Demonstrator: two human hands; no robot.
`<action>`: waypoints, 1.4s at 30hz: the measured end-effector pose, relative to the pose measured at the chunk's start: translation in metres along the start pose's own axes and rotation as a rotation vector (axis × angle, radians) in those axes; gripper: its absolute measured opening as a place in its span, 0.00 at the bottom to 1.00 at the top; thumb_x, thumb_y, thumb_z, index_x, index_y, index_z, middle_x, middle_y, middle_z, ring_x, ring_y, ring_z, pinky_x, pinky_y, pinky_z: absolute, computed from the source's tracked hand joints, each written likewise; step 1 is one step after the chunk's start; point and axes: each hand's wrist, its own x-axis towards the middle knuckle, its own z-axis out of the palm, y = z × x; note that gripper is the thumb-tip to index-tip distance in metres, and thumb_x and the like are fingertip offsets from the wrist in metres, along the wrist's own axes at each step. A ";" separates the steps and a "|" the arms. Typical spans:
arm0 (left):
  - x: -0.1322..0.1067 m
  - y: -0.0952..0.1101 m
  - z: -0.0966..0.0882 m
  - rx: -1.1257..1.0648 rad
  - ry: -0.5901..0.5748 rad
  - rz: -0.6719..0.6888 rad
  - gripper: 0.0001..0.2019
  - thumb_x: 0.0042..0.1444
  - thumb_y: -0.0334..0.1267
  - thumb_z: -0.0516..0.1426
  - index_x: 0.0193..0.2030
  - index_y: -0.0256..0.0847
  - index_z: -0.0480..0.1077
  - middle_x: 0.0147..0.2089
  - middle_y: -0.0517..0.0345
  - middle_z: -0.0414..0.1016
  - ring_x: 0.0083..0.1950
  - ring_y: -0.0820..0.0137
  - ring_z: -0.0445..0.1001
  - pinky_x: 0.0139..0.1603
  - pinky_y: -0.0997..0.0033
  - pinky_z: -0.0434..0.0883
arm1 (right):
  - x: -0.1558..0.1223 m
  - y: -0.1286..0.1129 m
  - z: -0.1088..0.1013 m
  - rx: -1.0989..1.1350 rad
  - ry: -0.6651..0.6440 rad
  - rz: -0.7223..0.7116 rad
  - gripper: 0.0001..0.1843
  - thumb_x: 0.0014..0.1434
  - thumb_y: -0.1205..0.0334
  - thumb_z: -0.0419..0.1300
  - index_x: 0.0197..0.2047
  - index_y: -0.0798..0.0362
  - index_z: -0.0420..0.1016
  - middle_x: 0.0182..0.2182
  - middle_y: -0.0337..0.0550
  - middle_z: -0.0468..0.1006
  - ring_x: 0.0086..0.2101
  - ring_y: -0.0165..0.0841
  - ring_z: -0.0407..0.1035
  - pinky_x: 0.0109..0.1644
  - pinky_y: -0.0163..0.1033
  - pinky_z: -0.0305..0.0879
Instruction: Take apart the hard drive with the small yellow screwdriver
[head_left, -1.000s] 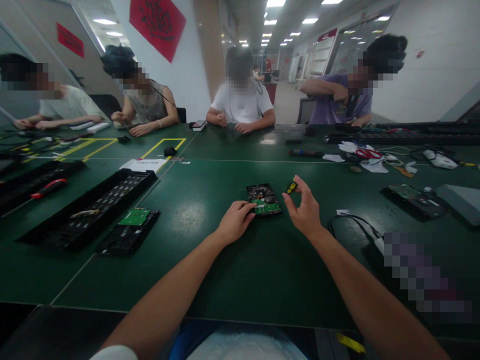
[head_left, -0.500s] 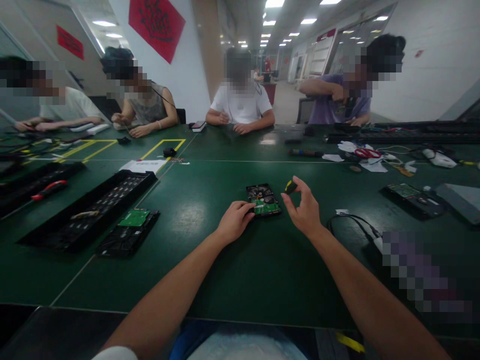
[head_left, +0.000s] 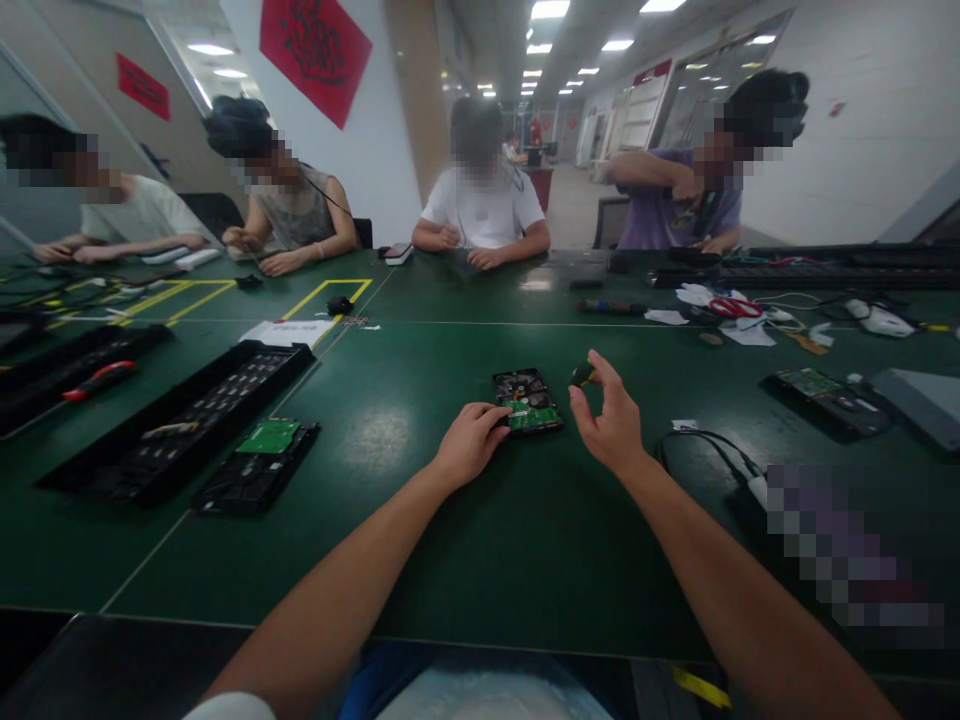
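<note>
A hard drive (head_left: 528, 388) lies on the green table with its circuit board (head_left: 534, 416) facing up. My left hand (head_left: 472, 440) is closed on its near left edge, fingertips over the board's corner. Just right of the drive, my right hand (head_left: 611, 420) is raised off the table. Between its thumb and fingers it pinches a small black-and-yellow object (head_left: 581, 374), apart from the drive; the fingers partly hide it and I cannot make out its kind.
Left of my arms lie a second hard drive (head_left: 259, 465), a long black tray (head_left: 180, 420) and red-handled pliers (head_left: 101, 381). At right are another drive (head_left: 825, 400), a cable (head_left: 705, 434) and red scissors (head_left: 739, 307) among scraps. Several people sit across the table (head_left: 420, 520).
My right hand has shifted slightly right, and the black-and-yellow object has turned in its fingers. My left hand and the hard drive stay put.
</note>
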 end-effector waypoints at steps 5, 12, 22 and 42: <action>0.000 0.000 0.000 -0.004 0.001 -0.010 0.18 0.71 0.42 0.56 0.65 0.45 0.71 0.57 0.46 0.75 0.62 0.56 0.71 0.63 0.50 0.71 | 0.000 -0.002 -0.001 -0.008 -0.005 0.009 0.35 0.71 0.55 0.58 0.76 0.42 0.52 0.65 0.50 0.73 0.51 0.44 0.78 0.58 0.56 0.77; 0.000 -0.001 0.000 -0.001 0.000 -0.011 0.18 0.71 0.42 0.56 0.65 0.46 0.72 0.57 0.46 0.75 0.62 0.56 0.71 0.63 0.50 0.72 | 0.001 -0.001 -0.002 -0.040 0.034 0.014 0.35 0.69 0.52 0.62 0.75 0.43 0.56 0.57 0.50 0.78 0.47 0.43 0.78 0.55 0.56 0.78; 0.001 -0.002 0.002 -0.003 0.002 -0.016 0.18 0.71 0.42 0.56 0.64 0.45 0.72 0.57 0.46 0.75 0.62 0.56 0.71 0.63 0.50 0.72 | 0.000 -0.002 0.001 -0.037 0.040 0.013 0.36 0.69 0.52 0.61 0.75 0.44 0.54 0.62 0.52 0.75 0.48 0.45 0.78 0.56 0.57 0.77; 0.001 0.002 -0.002 0.000 -0.008 -0.020 0.17 0.71 0.39 0.57 0.64 0.45 0.72 0.57 0.47 0.75 0.62 0.57 0.71 0.63 0.50 0.72 | -0.002 -0.003 0.001 -0.016 0.011 -0.002 0.35 0.69 0.54 0.60 0.75 0.44 0.54 0.63 0.53 0.73 0.52 0.46 0.76 0.59 0.59 0.75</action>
